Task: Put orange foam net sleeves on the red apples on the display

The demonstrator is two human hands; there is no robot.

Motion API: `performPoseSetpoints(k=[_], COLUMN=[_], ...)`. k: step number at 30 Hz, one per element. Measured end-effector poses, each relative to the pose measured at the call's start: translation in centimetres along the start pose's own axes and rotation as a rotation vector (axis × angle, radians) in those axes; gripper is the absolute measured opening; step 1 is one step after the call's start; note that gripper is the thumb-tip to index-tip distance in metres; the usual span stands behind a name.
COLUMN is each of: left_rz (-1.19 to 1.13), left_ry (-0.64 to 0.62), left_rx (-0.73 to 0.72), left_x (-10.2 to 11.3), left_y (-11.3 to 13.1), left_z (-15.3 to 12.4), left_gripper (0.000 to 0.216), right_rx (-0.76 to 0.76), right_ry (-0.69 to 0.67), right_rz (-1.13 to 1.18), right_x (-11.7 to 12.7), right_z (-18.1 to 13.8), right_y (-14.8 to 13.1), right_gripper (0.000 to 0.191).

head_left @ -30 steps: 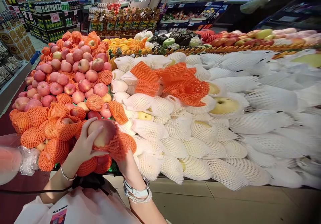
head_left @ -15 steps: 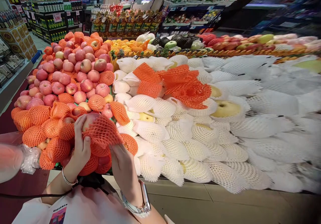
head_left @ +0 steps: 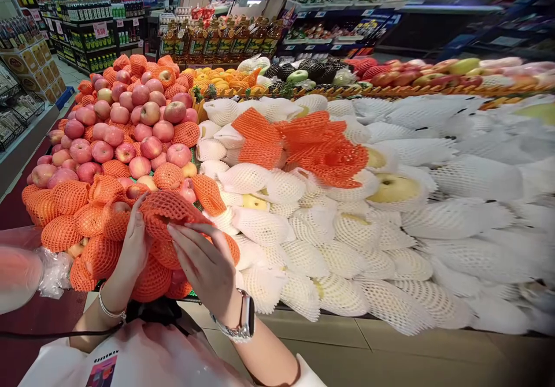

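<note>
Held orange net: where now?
Head view, left of centre: the net sits between the left hand and the right hand, over the near end of the apple pile.

Supermarket produce section: heaped apples (head_left: 150,113), net-sleeved pale fruit (head_left: 342,260), shelves of bottles (head_left: 89,12), price sign (head_left: 100,30)

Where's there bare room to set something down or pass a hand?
Dark red surface shows left of the apple pile, above the crinkled plastic; height unclear. Beige tiles show between the white-netted fruit and the right forearm: likely room for a hand. Crowded: both packed fruit heaps, and around the orange net between the left hand and right hand.
</note>
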State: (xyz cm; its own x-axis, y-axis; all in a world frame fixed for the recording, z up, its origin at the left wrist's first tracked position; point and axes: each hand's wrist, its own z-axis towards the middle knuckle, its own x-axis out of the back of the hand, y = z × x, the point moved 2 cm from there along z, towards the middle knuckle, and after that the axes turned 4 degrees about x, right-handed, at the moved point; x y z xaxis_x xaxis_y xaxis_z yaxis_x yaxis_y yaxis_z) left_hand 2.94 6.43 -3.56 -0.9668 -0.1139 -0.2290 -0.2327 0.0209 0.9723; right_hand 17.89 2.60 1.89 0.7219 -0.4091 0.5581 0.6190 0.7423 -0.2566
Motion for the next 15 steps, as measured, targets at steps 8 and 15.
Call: performPoseSetpoints(k=[8, 15], left_rz=[-0.416, -0.385], left_ry=[-0.075, -0.06], left_rx=[0.204, 0.216], left_x=[-1.0, -1.4], left_y=[-0.4, -0.4], left_z=[0.1, 0.1], left_gripper=[0.051, 0.056], right_rx=[-0.247, -0.497], right_ry=[0.274, 0.029], right_rz=[0.094, 0.52], right_x=[-3.3, -4.8], right_z=[-2.2, -1.8], right_y=[2.8, 4.3], right_gripper=[0.071, 0.088])
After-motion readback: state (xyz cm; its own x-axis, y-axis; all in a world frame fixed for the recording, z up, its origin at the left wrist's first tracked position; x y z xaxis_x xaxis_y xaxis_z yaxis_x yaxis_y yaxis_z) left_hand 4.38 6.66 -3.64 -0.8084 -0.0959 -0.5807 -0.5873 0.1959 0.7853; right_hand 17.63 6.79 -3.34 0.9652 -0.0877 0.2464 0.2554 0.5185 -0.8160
